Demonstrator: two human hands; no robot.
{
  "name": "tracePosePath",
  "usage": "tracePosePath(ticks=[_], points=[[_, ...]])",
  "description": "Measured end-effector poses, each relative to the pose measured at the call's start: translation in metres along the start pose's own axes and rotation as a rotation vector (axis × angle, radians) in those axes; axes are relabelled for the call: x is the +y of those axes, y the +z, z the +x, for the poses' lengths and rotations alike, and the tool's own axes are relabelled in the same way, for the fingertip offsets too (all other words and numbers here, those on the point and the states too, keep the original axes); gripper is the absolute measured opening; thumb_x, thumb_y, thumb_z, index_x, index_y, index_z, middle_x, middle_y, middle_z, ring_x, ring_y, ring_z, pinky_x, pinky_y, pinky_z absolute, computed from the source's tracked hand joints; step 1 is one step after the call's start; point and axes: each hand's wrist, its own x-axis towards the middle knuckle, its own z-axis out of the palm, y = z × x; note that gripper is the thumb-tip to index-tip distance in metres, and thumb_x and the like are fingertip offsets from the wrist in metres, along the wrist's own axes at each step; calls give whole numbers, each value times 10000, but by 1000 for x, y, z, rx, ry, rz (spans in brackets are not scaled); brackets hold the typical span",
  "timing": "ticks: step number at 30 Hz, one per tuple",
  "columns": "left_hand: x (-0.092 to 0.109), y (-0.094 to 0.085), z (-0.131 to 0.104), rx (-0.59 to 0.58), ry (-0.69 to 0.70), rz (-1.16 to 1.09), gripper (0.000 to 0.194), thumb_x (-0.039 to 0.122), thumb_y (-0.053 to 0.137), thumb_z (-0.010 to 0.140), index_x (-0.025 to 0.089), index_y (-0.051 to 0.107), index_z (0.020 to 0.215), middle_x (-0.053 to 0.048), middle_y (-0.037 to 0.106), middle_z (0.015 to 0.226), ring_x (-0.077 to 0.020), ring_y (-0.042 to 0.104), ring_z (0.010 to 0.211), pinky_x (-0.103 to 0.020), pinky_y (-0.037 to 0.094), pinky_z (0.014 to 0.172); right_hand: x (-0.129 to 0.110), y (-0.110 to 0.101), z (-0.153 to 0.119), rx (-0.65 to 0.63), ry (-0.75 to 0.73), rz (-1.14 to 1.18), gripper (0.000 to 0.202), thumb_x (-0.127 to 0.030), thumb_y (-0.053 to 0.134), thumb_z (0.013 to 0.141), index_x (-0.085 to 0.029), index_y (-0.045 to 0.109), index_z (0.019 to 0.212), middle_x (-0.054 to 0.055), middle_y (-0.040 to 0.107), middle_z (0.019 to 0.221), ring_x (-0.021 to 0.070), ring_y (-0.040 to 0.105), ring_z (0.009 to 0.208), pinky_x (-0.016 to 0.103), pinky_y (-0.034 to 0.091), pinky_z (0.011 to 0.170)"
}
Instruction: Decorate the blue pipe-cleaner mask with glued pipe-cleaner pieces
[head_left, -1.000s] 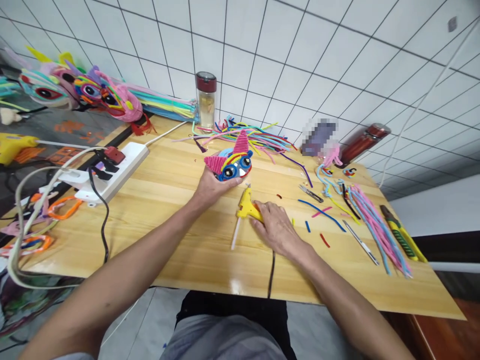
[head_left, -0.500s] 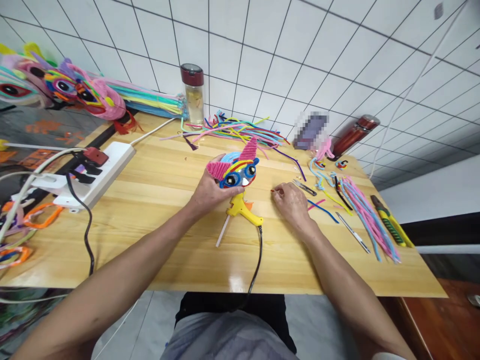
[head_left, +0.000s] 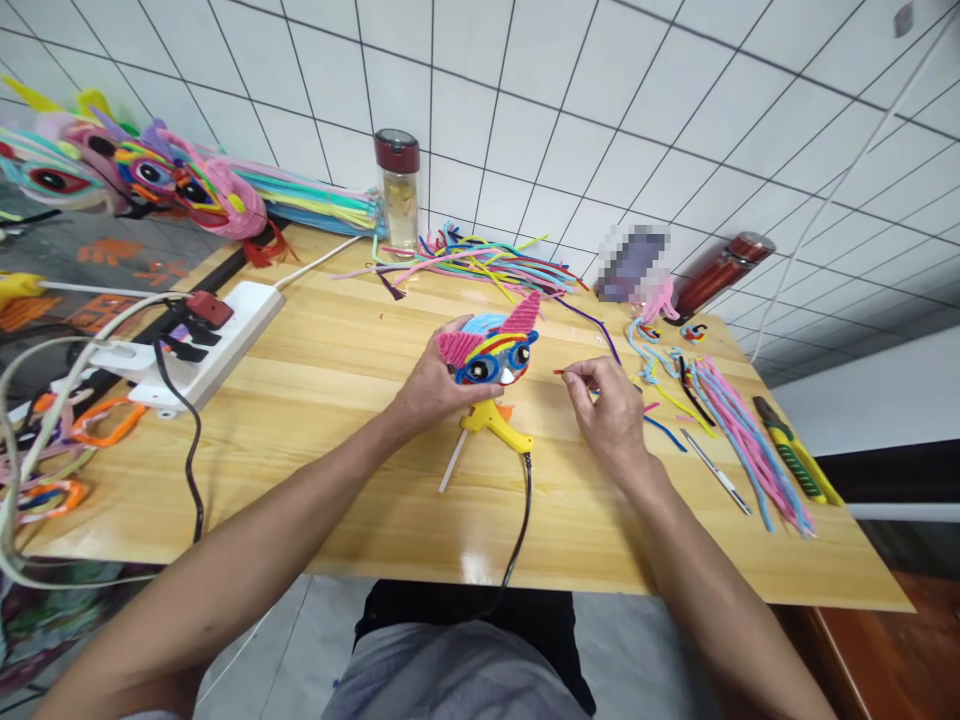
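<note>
My left hand (head_left: 435, 385) is closed around a colourful animal head made of pipe cleaners (head_left: 491, 362), with pink ears, blue-ringed eyes and a white nose. Beneath it on the table lies a yellow glue gun (head_left: 499, 425), a white glue stick poking out of its back. To the right, my right hand (head_left: 611, 415) pinches a short red piece (head_left: 559, 372), seemingly pipe cleaner, between thumb and fingertips, apart from the head. Blue and pink pipe cleaner pieces (head_left: 666, 435) lie beside that hand.
A white power strip (head_left: 217, 345) with plugs and cables lies left. Loose pipe cleaners (head_left: 487, 265) and a glass bottle (head_left: 399, 195) are at the back. Further right are a red flask (head_left: 724, 275), a pen-like tool (head_left: 716, 472), pink and blue pipe cleaners (head_left: 750, 440) and green-handled pliers (head_left: 791, 455).
My right hand has lifted and turned with the small red piece, now covering the snips that showed beside it. The head in my left hand is tilted slightly differently. The whole view has shifted a little.
</note>
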Motion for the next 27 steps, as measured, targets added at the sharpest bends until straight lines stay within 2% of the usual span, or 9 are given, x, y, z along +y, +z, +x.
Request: tracePosePath(ticks=[3,7,13,21,27], points=[[-1,2,-1,-24,5,46,1039,412,971,625,214,494,1526,-164,567,1488,-379,563,1418,-553,432,1238,-33,-13,9,51,-142,36,189,-306,565,1065,-241,700,949,68,725,888,219,664,827,371,514,778],[-2,2,-2,-46,45,97,1059,430,985,612,217,499,1528,-158,560,1489,-380,551,1424,-540,427,1243,-58,-10,24,28,-273,-34,205,-304,559,1081,-243,711,958,77,749,897,230,677,870,380,499,802],[3,1,-3,-96,135,194,1013,407,970,640,208,506,1519,-162,555,1511,-383,512,1463,-529,409,1265,-58,-4,32,15,-360,-159,240,-307,534,1096,-240,706,942,74,735,864,229,660,867,366,455,779],[2,2,-4,-76,150,183,1025,405,972,644,235,482,1528,-148,566,1497,-376,528,1448,-539,434,1245,-55,-6,29,10,-381,-208,211,-294,548,1087,-244,721,976,72,744,888,226,660,855,368,451,764],[3,2,-4,-86,147,185,1004,394,964,649,208,482,1510,-163,566,1498,-377,528,1449,-538,436,1244,-57,-4,30,20,-373,-199,229,-274,547,1087,-241,708,927,70,732,852,226,649,842,362,428,749]])
